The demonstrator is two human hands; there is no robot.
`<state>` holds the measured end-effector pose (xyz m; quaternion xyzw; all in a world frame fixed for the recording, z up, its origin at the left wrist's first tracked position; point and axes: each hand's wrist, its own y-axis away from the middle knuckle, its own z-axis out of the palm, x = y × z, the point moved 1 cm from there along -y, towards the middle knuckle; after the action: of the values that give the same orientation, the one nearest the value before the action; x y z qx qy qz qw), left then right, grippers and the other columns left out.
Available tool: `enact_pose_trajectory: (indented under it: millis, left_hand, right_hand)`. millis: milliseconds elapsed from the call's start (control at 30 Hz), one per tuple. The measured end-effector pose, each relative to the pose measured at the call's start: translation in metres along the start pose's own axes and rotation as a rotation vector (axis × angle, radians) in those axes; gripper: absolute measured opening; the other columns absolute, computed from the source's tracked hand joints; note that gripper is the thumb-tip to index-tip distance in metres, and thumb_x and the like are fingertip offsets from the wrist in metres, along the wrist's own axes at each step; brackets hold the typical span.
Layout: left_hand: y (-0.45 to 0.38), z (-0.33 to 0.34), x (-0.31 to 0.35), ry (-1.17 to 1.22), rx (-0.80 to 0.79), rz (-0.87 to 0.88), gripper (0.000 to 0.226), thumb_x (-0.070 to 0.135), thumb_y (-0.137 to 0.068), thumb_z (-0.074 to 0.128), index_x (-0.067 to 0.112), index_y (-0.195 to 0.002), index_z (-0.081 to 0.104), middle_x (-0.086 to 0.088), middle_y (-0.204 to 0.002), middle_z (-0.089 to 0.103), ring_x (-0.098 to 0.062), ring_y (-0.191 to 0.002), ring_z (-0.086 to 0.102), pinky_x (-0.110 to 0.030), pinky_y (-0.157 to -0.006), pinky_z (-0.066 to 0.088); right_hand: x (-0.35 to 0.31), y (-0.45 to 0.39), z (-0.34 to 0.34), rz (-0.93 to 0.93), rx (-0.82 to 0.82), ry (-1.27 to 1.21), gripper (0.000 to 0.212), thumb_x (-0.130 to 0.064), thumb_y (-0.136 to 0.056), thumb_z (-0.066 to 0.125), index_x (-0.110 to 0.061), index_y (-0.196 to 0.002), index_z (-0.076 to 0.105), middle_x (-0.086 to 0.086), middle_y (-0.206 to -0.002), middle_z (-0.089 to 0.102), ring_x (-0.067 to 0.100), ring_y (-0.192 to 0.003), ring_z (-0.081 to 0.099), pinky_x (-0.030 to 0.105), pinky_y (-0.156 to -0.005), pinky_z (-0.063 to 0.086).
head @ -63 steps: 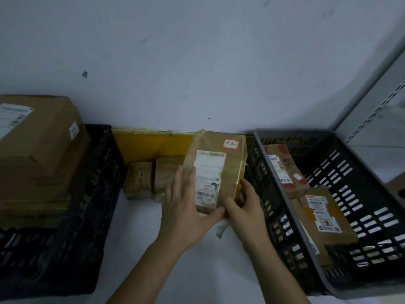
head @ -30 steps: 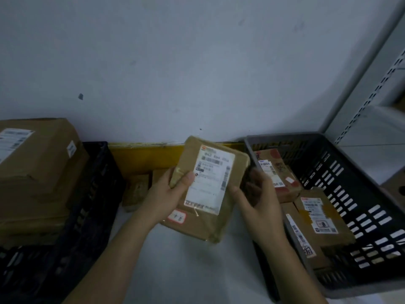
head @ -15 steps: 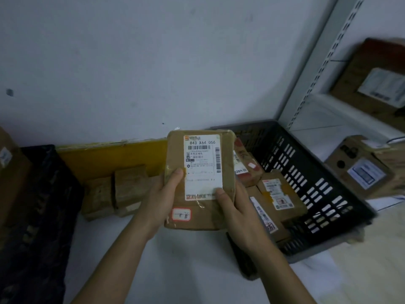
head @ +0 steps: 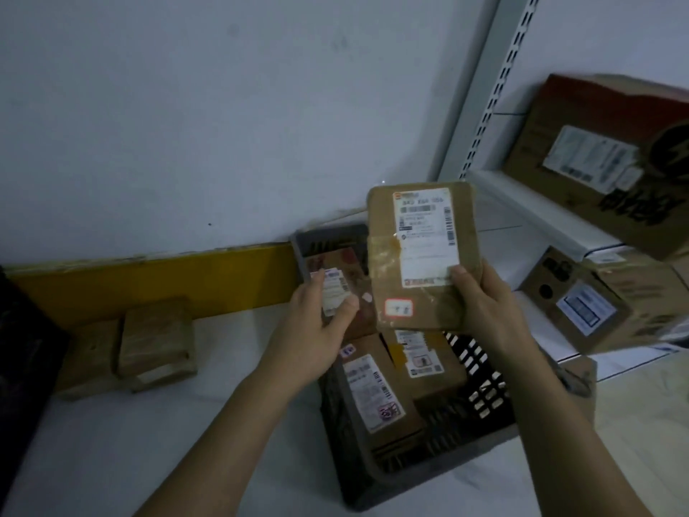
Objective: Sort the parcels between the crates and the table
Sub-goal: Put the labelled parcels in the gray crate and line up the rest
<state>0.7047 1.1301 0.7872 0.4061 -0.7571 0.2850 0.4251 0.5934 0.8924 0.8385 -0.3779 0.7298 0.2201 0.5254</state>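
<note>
Your right hand [head: 484,304] holds a flat brown parcel [head: 423,255] upright above the grey crate [head: 406,475], fingers curled behind it and thumb on its white shipping label [head: 425,236]; the long axis runs up, label toward you. The label's print is too blurred to read, and a small red-bordered sticker [head: 399,307] sits below it. Your left hand [head: 317,330] grips a second labelled parcel [head: 345,292] inside the crate. The white surface [head: 112,442] meets a pale wall [head: 186,106] with a yellow strip [head: 156,278].
</note>
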Motion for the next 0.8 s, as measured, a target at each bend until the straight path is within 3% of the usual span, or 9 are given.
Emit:
enact_pose_trajectory:
  millis: [67,133,233,333,467,567,667,800]
  left_hand:
    - [-0.012,0.024,0.001,-0.173,0.057,-0.020,0.084,0.078,-0.098,0.039,0.035,-0.169,0.023,0.007,-0.167,0.036,-0.010,-0.149,0.037,-0.034,-0.116,0.040]
    - [-0.024,0.048,0.000,-0.345,0.079,-0.029,0.087,0.077,-0.101,0.037,0.030,-0.171,0.017,0.002,-0.174,0.025,-0.022,-0.160,0.024,-0.048,-0.127,0.033]
    - [-0.036,0.077,-0.008,-0.540,0.100,-0.080,0.092,0.079,-0.098,0.032,0.027,-0.172,0.011,-0.001,-0.178,0.014,-0.027,-0.164,0.008,-0.055,-0.132,0.020]
    - [-0.045,0.096,-0.015,-0.637,0.101,-0.121,0.093,0.078,-0.098,0.034,0.028,-0.171,0.008,-0.003,-0.180,0.008,-0.029,-0.165,0.001,-0.054,-0.133,0.014]
    - [-0.055,0.115,-0.021,-0.746,0.065,-0.197,0.094,0.082,-0.097,0.030,0.029,-0.171,0.007,-0.008,-0.180,0.004,-0.034,-0.165,-0.001,-0.059,-0.133,0.010]
    - [-0.051,0.124,-0.028,-0.856,0.075,-0.215,0.095,0.083,-0.094,0.022,0.028,-0.170,0.014,-0.010,-0.180,0.009,-0.034,-0.165,0.002,-0.060,-0.132,0.006]
    - [-0.053,0.123,-0.031,-0.888,0.115,-0.205,0.094,0.082,-0.094,0.026,0.027,-0.170,0.019,-0.013,-0.179,0.010,-0.034,-0.166,-0.002,-0.060,-0.132,0.007]
    - [-0.062,0.118,-0.037,-0.918,0.149,-0.207,0.095,0.080,-0.094,0.033,0.025,-0.170,0.018,-0.014,-0.180,0.007,-0.035,-0.166,-0.006,-0.057,-0.132,0.009]
  right_hand:
    - [0.015,-0.039,-0.027,0.017,0.002,0.070,0.030,-0.047,-0.111,0.054,-0.045,-0.140,0.059,-0.010,-0.123,0.077,0.018,-0.111,0.076,0.056,-0.098,0.061]
    - [0.032,-0.078,-0.042,0.022,-0.035,0.147,0.034,-0.048,-0.112,0.050,-0.043,-0.145,0.054,-0.006,-0.130,0.074,0.023,-0.116,0.073,0.060,-0.102,0.058]
    - [0.065,-0.125,-0.042,0.027,-0.065,0.323,0.035,-0.047,-0.113,0.043,-0.033,-0.142,0.056,-0.002,-0.121,0.073,0.023,-0.109,0.071,0.052,-0.093,0.060]
    - [0.091,-0.159,-0.032,0.020,0.001,0.415,0.032,-0.033,-0.114,0.039,-0.023,-0.131,0.064,0.004,-0.112,0.073,0.026,-0.100,0.068,0.042,-0.080,0.056]
    - [0.126,-0.181,-0.002,0.047,-0.087,0.506,0.035,-0.029,-0.115,0.039,-0.014,-0.133,0.065,0.017,-0.122,0.074,0.039,-0.108,0.069,0.048,-0.095,0.058]
    - [0.146,-0.173,0.021,0.044,-0.265,0.485,0.039,-0.032,-0.112,0.051,-0.025,-0.151,0.051,0.016,-0.143,0.062,0.039,-0.120,0.067,0.048,-0.101,0.058]
    - [0.159,-0.172,0.027,0.009,-0.265,0.502,0.075,-0.023,-0.102,0.069,-0.030,-0.166,0.031,0.017,-0.164,0.037,0.041,-0.133,0.058,0.051,-0.110,0.053]
    - [0.173,-0.181,0.027,0.175,-0.281,0.528,0.084,-0.029,-0.102,0.069,-0.016,-0.169,0.020,0.020,-0.155,0.053,0.043,-0.134,0.059,0.054,-0.108,0.055]
